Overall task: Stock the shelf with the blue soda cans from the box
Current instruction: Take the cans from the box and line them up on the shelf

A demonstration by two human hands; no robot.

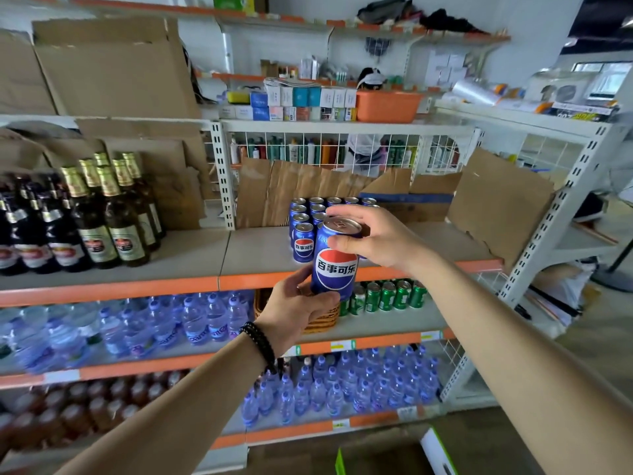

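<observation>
A blue soda can with a red, white and blue logo is held upright in front of the shelf. My left hand grips its bottom from below. My right hand holds its top rim from the right. Behind it, several matching blue cans stand in rows on the grey shelf board, in front of brown cardboard. The corner of a box with a white and green flap shows at the bottom edge.
Brown glass bottles fill the shelf's left half. Green cans and a wicker basket sit one level below, beside water bottles. A folded cardboard sheet leans at the shelf's right end. An orange basin sits above.
</observation>
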